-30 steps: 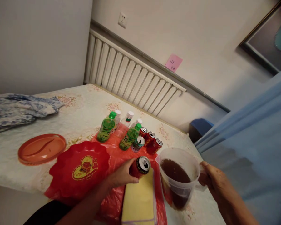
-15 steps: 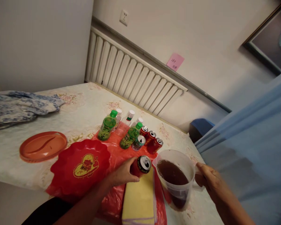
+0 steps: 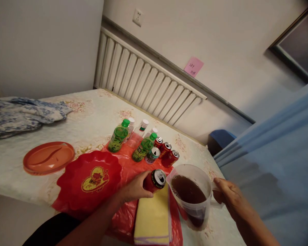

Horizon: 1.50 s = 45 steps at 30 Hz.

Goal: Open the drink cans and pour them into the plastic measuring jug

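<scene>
My left hand (image 3: 135, 188) is wrapped round a dark red drink can (image 3: 155, 181) with an opened top, above the end of a folded yellow cloth (image 3: 154, 218). In my right hand (image 3: 227, 193) is the handle of a clear plastic measuring jug (image 3: 191, 194), which holds dark brown liquid. The jug's spout side faces the can, a small gap away. Left of my left hand lies a red scalloped tray (image 3: 74, 174) with a yellow heart print. Just behind the can, a red plastic sheet (image 3: 120, 164) shows on the table.
Several red cans (image 3: 170, 158), a green-and-white can (image 3: 152, 155), green bottles (image 3: 118, 136) and clear bottles (image 3: 138, 134) stand behind my hands. An orange oval lid (image 3: 48, 158) lies left. A crumpled patterned cloth (image 3: 28, 114) is farther back, and a blue curtain (image 3: 277, 147) hangs right.
The view has shifted very slightly. The jug appears a touch more tilted towards the can; both hands keep the same hold.
</scene>
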Each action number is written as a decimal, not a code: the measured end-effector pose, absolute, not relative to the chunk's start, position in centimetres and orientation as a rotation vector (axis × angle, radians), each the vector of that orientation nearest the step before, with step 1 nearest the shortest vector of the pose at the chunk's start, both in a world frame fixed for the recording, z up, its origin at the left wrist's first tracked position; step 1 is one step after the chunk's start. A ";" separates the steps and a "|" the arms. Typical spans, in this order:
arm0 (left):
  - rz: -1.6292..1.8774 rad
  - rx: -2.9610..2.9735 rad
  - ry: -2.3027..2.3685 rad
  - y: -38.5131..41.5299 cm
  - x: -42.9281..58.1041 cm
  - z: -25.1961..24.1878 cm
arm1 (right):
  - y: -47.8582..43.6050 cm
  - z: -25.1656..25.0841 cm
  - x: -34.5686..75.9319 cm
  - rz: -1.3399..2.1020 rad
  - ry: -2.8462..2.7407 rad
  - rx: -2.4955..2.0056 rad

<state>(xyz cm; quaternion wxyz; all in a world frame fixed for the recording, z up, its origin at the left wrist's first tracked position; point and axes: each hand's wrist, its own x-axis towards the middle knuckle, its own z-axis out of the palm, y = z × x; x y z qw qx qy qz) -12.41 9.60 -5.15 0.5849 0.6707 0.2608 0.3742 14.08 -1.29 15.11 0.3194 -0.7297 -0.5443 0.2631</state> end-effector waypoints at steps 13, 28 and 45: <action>0.863 1.561 0.619 9.4 -12.6 -5.1 | -1.2 15.2 13.9 0.727 -1.450 -1.941; 0.861 1.588 0.620 9.3 -12.7 -4.9 | -0.9 15.2 14.1 0.697 -1.519 -1.993; 0.861 1.599 0.625 9.4 -12.7 -5.0 | -0.7 15.8 13.5 0.652 -1.579 -2.011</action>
